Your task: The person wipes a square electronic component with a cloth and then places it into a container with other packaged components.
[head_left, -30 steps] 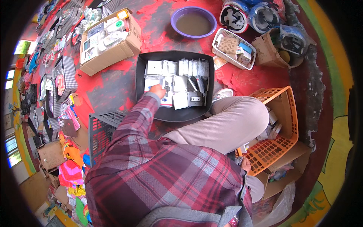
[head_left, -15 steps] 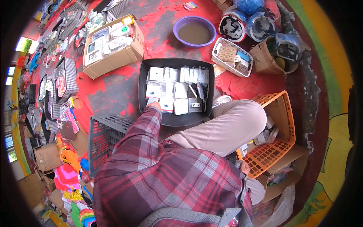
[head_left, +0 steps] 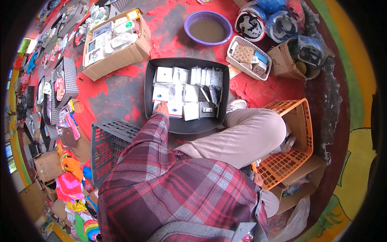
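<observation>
My left hand (head_left: 162, 109) reaches into a black bin (head_left: 185, 128) at its near left corner. Its fingers are closed on the edge of a flat white box (head_left: 156, 105), which they partly cover. Rows of flat white boxes and clear-wrapped packets fill the bin, among them a white box (head_left: 191, 111) and a grey socket plate (head_left: 206, 109). Low on the right, my right hand (head_left: 258, 179) is beside the near left corner of an orange plastic basket (head_left: 278, 169) that lies tipped on its side. My leg and clothing hide part of that hand, and its grip cannot be made out.
A dark grey crate (head_left: 105, 151) stands left of my arm. Beyond the bin are a full cardboard box (head_left: 117, 66), a purple basin (head_left: 207, 42) of murky water and a white basket (head_left: 258, 76). Bagged helmets (head_left: 279, 29) lie at the far right. My bent leg (head_left: 238, 135) borders the bin.
My left hand has shifted slightly left and away from me; the pale piece at its fingertips now lies lower among the boxes. My right hand has barely moved. The whole view has shifted a little.
</observation>
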Tool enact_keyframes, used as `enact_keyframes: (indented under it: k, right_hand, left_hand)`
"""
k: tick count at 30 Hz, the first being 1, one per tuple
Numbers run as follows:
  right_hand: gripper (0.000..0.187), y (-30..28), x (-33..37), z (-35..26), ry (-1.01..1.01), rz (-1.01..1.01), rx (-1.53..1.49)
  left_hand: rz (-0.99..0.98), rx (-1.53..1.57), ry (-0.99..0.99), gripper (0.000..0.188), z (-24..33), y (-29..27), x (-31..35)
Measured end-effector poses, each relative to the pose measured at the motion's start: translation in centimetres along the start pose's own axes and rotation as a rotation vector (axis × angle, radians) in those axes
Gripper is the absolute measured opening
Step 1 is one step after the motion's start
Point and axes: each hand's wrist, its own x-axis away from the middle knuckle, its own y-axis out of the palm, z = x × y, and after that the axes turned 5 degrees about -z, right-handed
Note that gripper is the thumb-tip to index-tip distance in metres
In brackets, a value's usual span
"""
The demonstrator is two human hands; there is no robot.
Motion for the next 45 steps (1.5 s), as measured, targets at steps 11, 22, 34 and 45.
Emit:
enact_keyframes:
  k: [11, 22, 34, 45]
  right_hand:
    - [0.023, 1.7, 0.6, -1.8, -0.012, 0.014, 0.107]
    - [0.019, 1.9, 0.5, -1.6, 0.046, 0.025, 0.065]
    - [0.016, 0.7, -0.2, 0.3, 0.005, 0.003, 0.036]
    - [0.020, -0.3, -0.8, 1.9, 0.091, 0.021, 0.020]
  left_hand:
    - [0.100, 0.229, -0.141, 0.059, -1.5, 2.5, -2.1]
    - [0.188, 0.196, -0.129, 0.063, -0.8, 6.1, -3.5]
    - [0.128, 0.404, 0.124, 0.035, 4.7, -5.6, -2.1]
    - [0.086, 0.596, -0.130, 0.030, 10.1, -2.4, -9.6]
